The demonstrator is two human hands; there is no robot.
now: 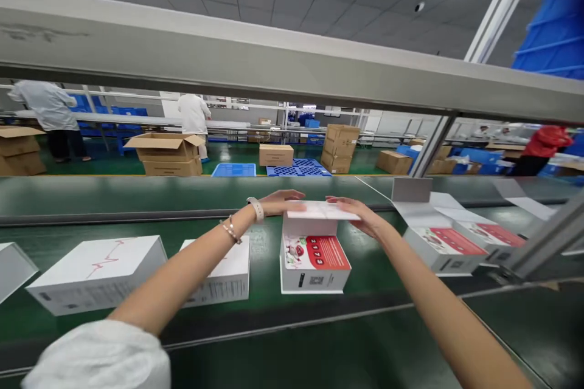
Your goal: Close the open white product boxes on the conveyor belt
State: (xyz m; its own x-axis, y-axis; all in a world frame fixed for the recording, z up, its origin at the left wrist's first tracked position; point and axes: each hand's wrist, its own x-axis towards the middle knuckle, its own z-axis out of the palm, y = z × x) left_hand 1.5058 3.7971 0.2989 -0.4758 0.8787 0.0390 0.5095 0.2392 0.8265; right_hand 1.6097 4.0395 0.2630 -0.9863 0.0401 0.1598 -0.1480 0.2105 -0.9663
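Note:
A white box [314, 280] stands on the green belt [264, 255] in front of me, its hinged lid [322, 211] raised and folded forward at the top. Inside shows a red and white printed card [326, 252]. My left hand [285, 202] holds the lid's left end, and my right hand [358, 214] holds its right end, thumb and fingers around the edge. Left of it, closed white boxes [107, 261] with a red line on top lie on the belt; one [228, 273] is partly behind my left forearm. To the right, open boxes [449, 246] show similar red cards.
A grey beam [274, 61] crosses above the belt, with a metal post [433, 146] at the right. Beyond are cardboard boxes [168, 152], a blue pallet [298, 168], a blue crate [234, 170] and several people, two in white coats [192, 112].

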